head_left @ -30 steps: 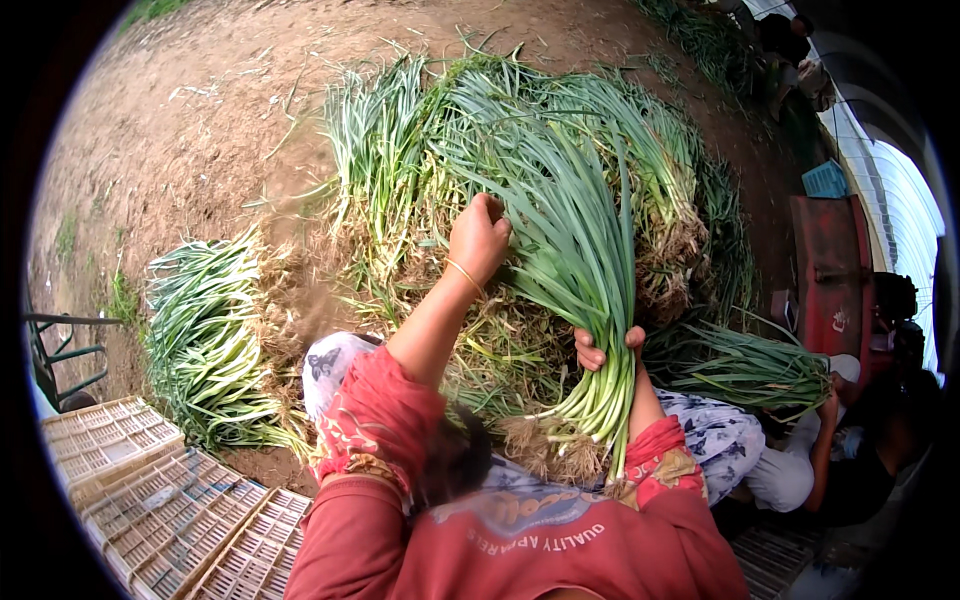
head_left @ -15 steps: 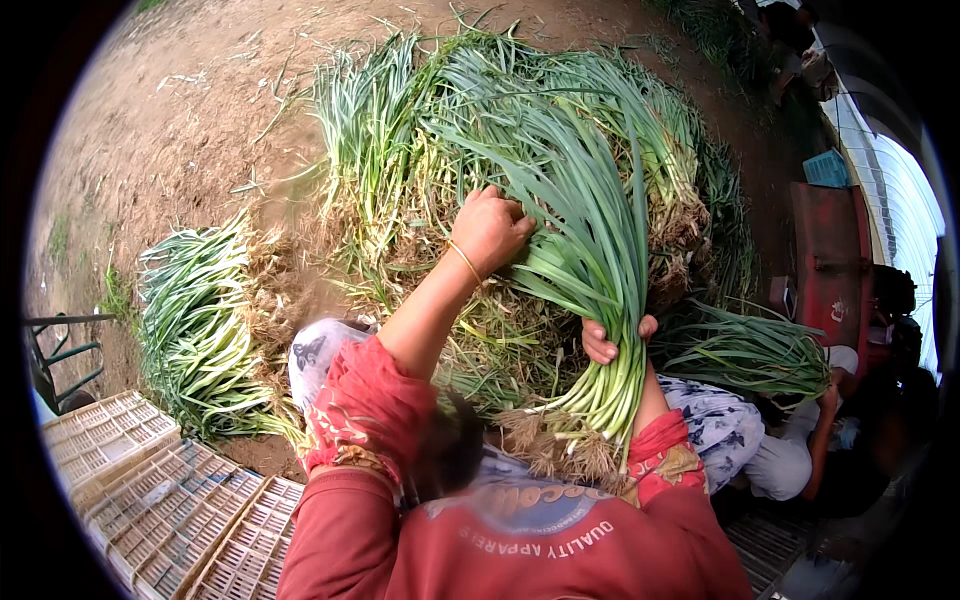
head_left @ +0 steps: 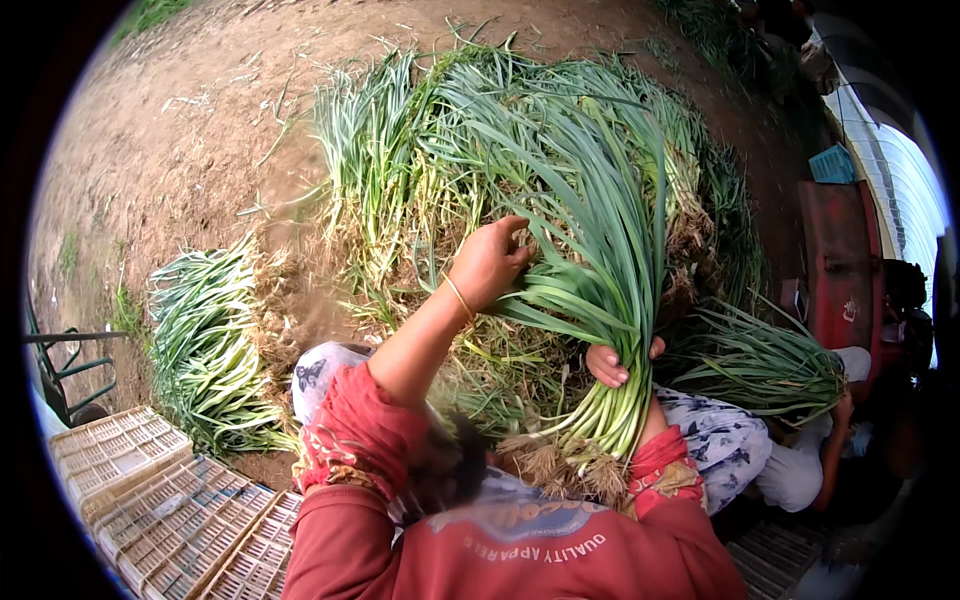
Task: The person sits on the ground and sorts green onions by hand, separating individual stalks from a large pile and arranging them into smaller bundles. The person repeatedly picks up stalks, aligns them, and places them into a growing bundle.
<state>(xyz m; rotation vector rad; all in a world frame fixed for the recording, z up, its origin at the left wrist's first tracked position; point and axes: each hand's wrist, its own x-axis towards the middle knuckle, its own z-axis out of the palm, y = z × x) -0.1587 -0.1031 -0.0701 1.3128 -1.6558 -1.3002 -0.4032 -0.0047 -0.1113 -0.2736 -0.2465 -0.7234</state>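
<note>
A thick bunch of green garlic (head_left: 605, 270), with long flat leaves, pale stems and brown roots, leans across my lap with its roots toward me. My right hand (head_left: 608, 366) is wrapped round its stems, just above the roots. At the left edge of the bunch's leaves is my left hand (head_left: 487, 264), its fingers curled in; whatever they pinch is hidden. Beyond both hands lies a large heap of the same plants (head_left: 390, 150), with loose yellowed leaves (head_left: 500, 365) on its near side.
A neat row of trimmed-looking plants (head_left: 205, 350) lies at the left. Pale slatted crates (head_left: 180, 520) stand at the lower left. On the right, another person's hand (head_left: 845, 408) holds a bunch of plants (head_left: 765, 365), near a red metal panel (head_left: 842, 270) and a blue crate (head_left: 832, 165).
My left hand has drawn slightly toward me along the leaves. My right hand keeps its grip on the stems. The whole view has shifted a little.
</note>
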